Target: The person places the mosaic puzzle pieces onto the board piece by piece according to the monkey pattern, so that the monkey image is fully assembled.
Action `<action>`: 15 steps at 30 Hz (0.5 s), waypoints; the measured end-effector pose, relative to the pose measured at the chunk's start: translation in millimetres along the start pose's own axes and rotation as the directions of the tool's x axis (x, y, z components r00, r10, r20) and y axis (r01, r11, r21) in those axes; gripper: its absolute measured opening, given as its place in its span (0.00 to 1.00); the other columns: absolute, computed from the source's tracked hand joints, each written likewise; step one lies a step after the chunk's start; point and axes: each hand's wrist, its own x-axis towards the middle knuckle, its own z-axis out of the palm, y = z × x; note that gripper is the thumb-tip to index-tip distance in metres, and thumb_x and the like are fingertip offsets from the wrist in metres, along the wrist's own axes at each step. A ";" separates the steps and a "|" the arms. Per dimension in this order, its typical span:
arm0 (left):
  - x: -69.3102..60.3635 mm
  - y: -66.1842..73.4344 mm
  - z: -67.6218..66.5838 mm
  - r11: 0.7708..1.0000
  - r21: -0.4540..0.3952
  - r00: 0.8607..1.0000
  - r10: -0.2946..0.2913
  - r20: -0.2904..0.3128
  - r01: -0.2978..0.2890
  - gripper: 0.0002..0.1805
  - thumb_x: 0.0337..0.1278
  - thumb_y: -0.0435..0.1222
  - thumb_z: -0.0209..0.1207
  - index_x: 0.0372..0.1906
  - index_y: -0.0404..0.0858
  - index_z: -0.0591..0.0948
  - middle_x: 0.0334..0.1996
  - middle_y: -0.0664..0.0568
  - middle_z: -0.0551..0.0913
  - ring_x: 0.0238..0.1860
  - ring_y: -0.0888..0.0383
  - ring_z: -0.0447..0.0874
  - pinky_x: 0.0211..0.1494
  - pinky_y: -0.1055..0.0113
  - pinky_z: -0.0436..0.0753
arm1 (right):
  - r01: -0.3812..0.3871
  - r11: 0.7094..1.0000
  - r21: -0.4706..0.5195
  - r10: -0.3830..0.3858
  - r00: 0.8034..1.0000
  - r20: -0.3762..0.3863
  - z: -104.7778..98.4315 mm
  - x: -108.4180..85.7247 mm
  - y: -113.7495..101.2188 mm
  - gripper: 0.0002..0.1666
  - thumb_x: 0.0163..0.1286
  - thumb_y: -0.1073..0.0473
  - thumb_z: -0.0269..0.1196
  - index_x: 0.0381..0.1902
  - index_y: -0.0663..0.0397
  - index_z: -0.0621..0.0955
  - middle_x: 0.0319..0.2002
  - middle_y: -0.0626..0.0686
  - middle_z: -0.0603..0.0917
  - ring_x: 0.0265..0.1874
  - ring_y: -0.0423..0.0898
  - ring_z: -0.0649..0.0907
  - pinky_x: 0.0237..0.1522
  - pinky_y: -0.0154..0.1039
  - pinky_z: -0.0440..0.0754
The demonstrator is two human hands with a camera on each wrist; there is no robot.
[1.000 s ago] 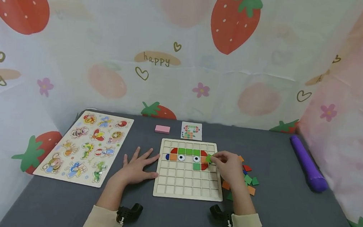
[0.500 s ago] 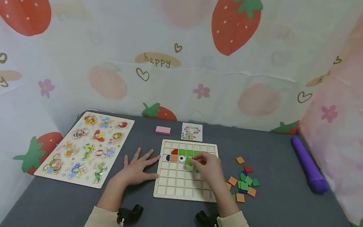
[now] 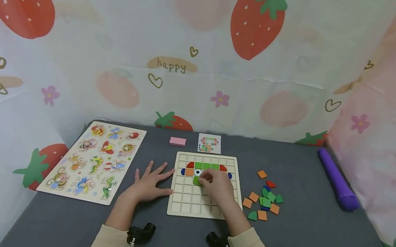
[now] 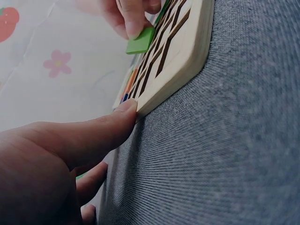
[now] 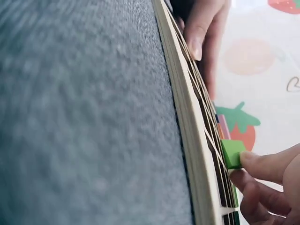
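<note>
We see a bright green tile (image 3: pixel 196 181) at a pale wooden board (image 3: pixel 181 207) patterned with a square grid and dotted with red corner pieces (image 3: pixel 223 167), green squares (image 3: pixel 206 166), an orange square (image 3: pixel 189 172) and a black-and-white eye piece (image 3: pixel 197 172). Around it we count loose tiles (image 3: pixel 265 202) in orange, green, blue and red on dark grey cloth (image 3: pixel 306 223), a pink block (image 3: pixel 177 141), beige sleeves (image 3: pixel 111 243), a purple cylinder (image 3: pixel 336 178) and a white backdrop (image 3: pixel 120 46) printed with red strawberries, pink flowers and brown-gold hearts.
</note>
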 end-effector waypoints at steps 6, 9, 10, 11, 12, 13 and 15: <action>0.3 0.1 0.8 1.000 0.003 1.000 -0.003 0.006 0.003 0.42 0.60 0.58 0.64 0.78 0.56 0.64 0.82 0.49 0.51 0.81 0.35 0.29 0.71 0.24 0.28 | 0.004 0.992 -0.126 -0.002 1.000 0.011 3.4 -2.3 -1.6 0.06 0.67 0.53 0.70 0.40 0.45 0.90 0.31 0.44 0.87 0.29 0.39 0.82 0.27 0.37 0.77; -0.6 0.8 0.2 1.000 0.000 1.000 -0.006 0.006 0.006 0.42 0.60 0.58 0.64 0.78 0.56 0.64 0.82 0.49 0.52 0.81 0.34 0.29 0.71 0.24 0.28 | 0.016 0.985 -0.173 -0.011 1.000 0.027 2.9 -3.4 -3.0 0.09 0.67 0.53 0.70 0.44 0.45 0.90 0.33 0.45 0.89 0.31 0.40 0.83 0.27 0.37 0.78; -0.9 0.9 0.0 1.000 -0.002 1.000 -0.005 0.005 0.005 0.42 0.60 0.58 0.64 0.78 0.56 0.64 0.82 0.49 0.52 0.81 0.34 0.29 0.71 0.24 0.28 | 0.018 0.984 -0.177 -0.012 0.999 0.031 2.6 -3.6 -3.4 0.10 0.67 0.53 0.70 0.45 0.45 0.90 0.34 0.46 0.89 0.31 0.41 0.84 0.26 0.37 0.78; -0.9 0.8 0.0 1.000 -0.003 1.000 -0.006 0.004 0.006 0.42 0.60 0.58 0.64 0.78 0.56 0.64 0.82 0.48 0.52 0.81 0.34 0.29 0.71 0.24 0.28 | 0.017 0.984 -0.177 -0.011 0.999 0.032 2.4 -3.8 -3.7 0.11 0.68 0.53 0.70 0.46 0.45 0.89 0.34 0.46 0.89 0.31 0.41 0.84 0.26 0.37 0.78; -0.8 0.7 0.0 1.000 -0.004 1.000 -0.004 0.002 0.004 0.42 0.60 0.58 0.64 0.78 0.55 0.64 0.82 0.48 0.52 0.81 0.34 0.29 0.71 0.24 0.28 | 0.018 0.984 -0.175 -0.013 0.999 0.032 2.1 -4.2 -4.1 0.11 0.68 0.53 0.70 0.47 0.45 0.89 0.34 0.47 0.89 0.31 0.42 0.84 0.26 0.37 0.78; -0.6 0.5 0.2 1.000 -0.003 1.000 -0.003 0.001 0.003 0.42 0.60 0.58 0.64 0.78 0.56 0.64 0.82 0.49 0.52 0.81 0.34 0.29 0.71 0.24 0.28 | 0.017 0.985 -0.173 -0.012 0.999 0.033 1.7 -4.5 -4.2 0.12 0.68 0.53 0.70 0.47 0.45 0.89 0.33 0.47 0.89 0.31 0.42 0.84 0.26 0.37 0.78; 0.1 -0.5 0.9 1.000 -0.001 1.000 0.001 0.000 -0.001 0.42 0.60 0.58 0.64 0.78 0.56 0.64 0.82 0.49 0.52 0.81 0.35 0.29 0.71 0.25 0.28 | 0.012 0.985 -0.171 -0.007 1.000 0.031 0.0 -4.9 -4.6 0.13 0.68 0.52 0.70 0.48 0.45 0.88 0.34 0.47 0.89 0.31 0.42 0.84 0.26 0.37 0.77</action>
